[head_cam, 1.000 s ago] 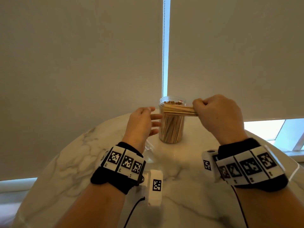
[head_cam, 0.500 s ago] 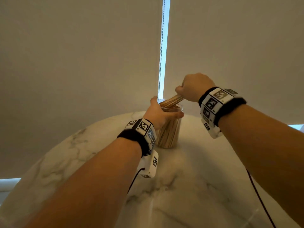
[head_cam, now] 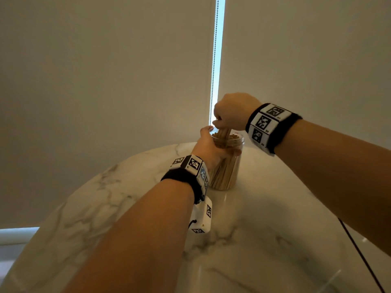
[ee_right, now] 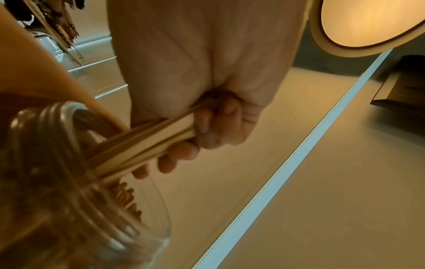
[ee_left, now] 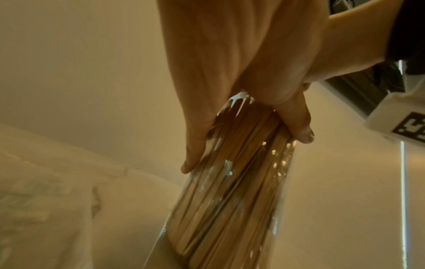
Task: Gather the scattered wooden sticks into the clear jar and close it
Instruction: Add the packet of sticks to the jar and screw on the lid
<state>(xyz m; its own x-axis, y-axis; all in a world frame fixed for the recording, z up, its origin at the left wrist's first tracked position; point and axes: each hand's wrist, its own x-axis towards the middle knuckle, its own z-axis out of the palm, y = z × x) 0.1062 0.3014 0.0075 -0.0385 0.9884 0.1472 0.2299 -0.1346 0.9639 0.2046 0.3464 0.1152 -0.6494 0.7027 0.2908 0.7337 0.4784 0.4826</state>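
Now right hand (head_cam: 231, 114) fisted round stick bundle (ee_right: 147, 143), lower ends inside jar (head_cam: 227, 166) mouth. Left hand (head_cam: 208, 145) wraps jar, near tabletop (head_cam: 275, 208) far edge. Risk: bundle jams on sticks already packed (jar near full), spills over rim, tips jar. Marble top, drawn blinds behind.

Standing sticks (head_cam: 224, 172) crowd the jar (head_cam: 237, 144) mouth; marble table (head_cam: 275, 208) around lies open
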